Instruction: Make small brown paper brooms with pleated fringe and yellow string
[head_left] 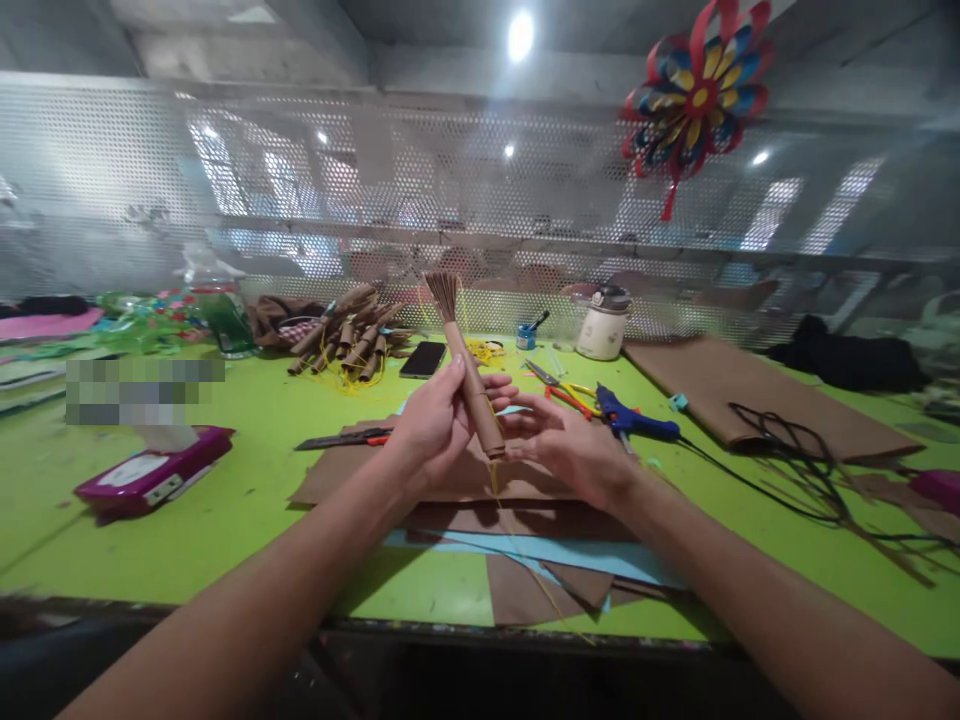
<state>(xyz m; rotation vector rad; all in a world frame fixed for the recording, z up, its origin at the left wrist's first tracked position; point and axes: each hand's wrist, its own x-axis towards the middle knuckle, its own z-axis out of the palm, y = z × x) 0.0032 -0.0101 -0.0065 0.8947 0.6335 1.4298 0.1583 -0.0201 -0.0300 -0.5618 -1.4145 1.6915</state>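
A rolled brown paper tube with a fringed top point(470, 385), like a small paper brush, leans up and to the left over the table. My left hand point(439, 425) holds it, thumb along its side and fingers behind. Beside the lower end is my right hand point(566, 445), its fingers spread; whether the tips touch the tube I cannot tell. A thin yellow thread point(495, 480) hangs from the tube's bottom. Beneath both hands lie brown paper sheets point(330, 480) and a light blue strip point(630, 562). A utility knife point(345, 438) rests left of my left hand.
Several similar paper rolls point(360, 345) are piled at the back left, near a phone point(423, 360). To the right are pliers point(562, 385), a blue glue gun point(637, 418) with a black cord, and folded brown paper point(735, 390). A purple-based device point(157, 470) stands left.
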